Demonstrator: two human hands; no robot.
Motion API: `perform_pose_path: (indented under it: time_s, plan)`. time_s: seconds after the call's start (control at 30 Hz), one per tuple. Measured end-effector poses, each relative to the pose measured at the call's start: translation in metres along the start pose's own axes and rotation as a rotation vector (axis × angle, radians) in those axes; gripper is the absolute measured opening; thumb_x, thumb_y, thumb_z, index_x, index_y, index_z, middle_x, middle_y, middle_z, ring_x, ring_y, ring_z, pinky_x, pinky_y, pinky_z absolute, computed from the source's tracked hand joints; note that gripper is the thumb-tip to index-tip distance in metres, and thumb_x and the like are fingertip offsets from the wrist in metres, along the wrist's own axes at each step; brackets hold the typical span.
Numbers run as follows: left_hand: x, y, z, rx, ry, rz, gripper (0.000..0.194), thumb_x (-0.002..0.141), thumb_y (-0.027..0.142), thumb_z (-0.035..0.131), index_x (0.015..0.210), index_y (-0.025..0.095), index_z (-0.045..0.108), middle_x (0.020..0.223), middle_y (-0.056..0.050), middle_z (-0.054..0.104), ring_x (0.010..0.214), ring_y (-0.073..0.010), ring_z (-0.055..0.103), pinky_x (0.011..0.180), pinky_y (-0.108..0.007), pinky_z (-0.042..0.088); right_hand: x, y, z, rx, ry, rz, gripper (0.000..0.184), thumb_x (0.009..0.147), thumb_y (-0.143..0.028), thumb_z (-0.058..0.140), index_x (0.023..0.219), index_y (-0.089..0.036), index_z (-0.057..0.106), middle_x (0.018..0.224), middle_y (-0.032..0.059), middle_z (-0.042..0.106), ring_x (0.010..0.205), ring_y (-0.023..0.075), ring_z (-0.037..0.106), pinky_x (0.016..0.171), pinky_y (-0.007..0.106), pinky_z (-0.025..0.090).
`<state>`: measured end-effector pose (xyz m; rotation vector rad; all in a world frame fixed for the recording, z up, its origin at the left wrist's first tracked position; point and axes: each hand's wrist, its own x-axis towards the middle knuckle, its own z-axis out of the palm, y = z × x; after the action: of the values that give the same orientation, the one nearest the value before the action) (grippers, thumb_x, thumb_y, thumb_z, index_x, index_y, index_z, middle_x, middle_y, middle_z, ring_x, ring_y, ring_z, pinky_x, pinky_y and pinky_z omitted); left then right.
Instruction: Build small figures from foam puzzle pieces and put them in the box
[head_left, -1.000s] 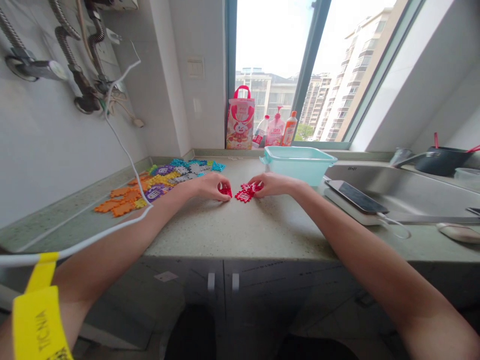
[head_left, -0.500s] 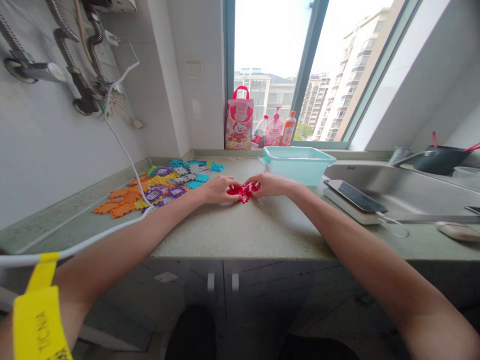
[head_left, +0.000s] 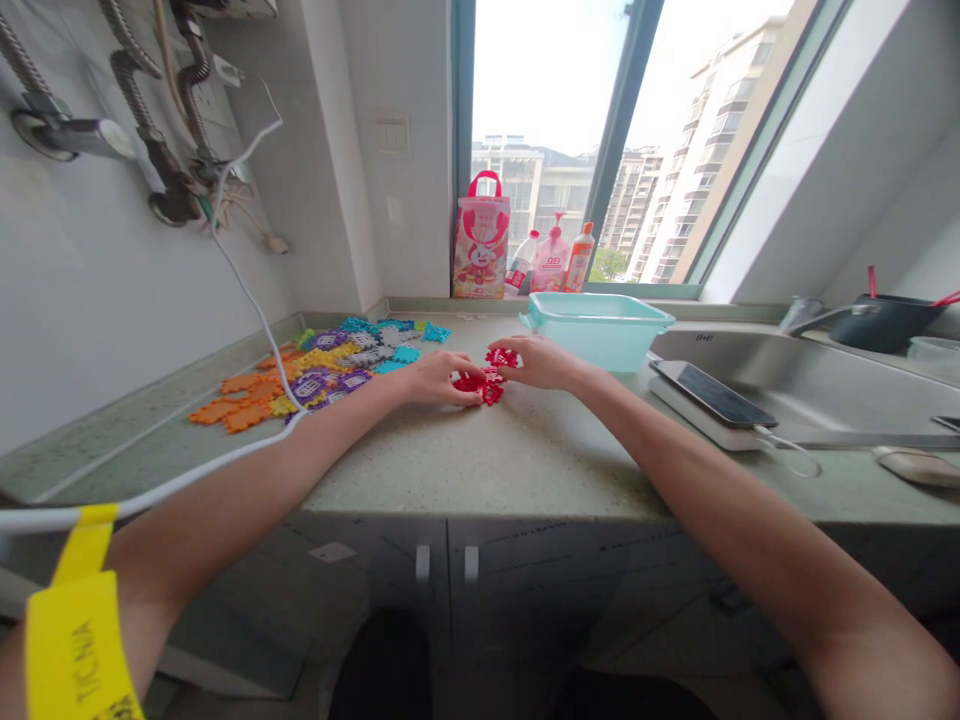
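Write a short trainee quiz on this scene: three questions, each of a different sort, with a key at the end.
1. Multiple choice: what colour are the pieces that the left hand and right hand touch? A orange, B red, C purple.
2. True or false: the mixed-colour pile lies on the person's left, and the tub stands on the right.
3. Count: how many bottles stand in a row beside the bag?
Key: 1 B; 2 true; 3 three.
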<state>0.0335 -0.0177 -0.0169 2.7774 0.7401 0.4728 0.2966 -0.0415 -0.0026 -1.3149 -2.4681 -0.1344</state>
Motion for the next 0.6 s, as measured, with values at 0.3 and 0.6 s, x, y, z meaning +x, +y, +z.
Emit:
perform_pose_path:
  time_s: [0.3,0.6]
  plan:
    - [-0.0019,0.0009,-0.0009,0.001,0.015,0.019,0.049,0.086,0.056,0.081,0.126,0.027,0.085,0.109,-0.005,0.076,0.092,-0.0207,0.070,0.083,-0.030,0.051,-0.0003,0.0007,0.0096,0.095,-0.172,-0.014,0.034,0.100,-0.029,0.066,0.130,-0.023,0.081,0.121,0.0096,0.085,0.105,0.0242,0.078,0.091,0.030,0.054]
    - [-0.0007,-0.0027,0.0043,-0.033,0.027,0.004,0.054,0.089,0.059,0.080,0.132,0.026,0.081,0.116,-0.007,0.081,0.099,-0.0229,0.073,0.083,-0.032,0.052,-0.0013,-0.0031,0.0044,0.074,-0.182,0.017,0.038,0.100,-0.030,0.066,0.135,-0.022,0.080,0.120,0.0098,0.085,0.104,0.0228,0.078,0.088,0.028,0.053]
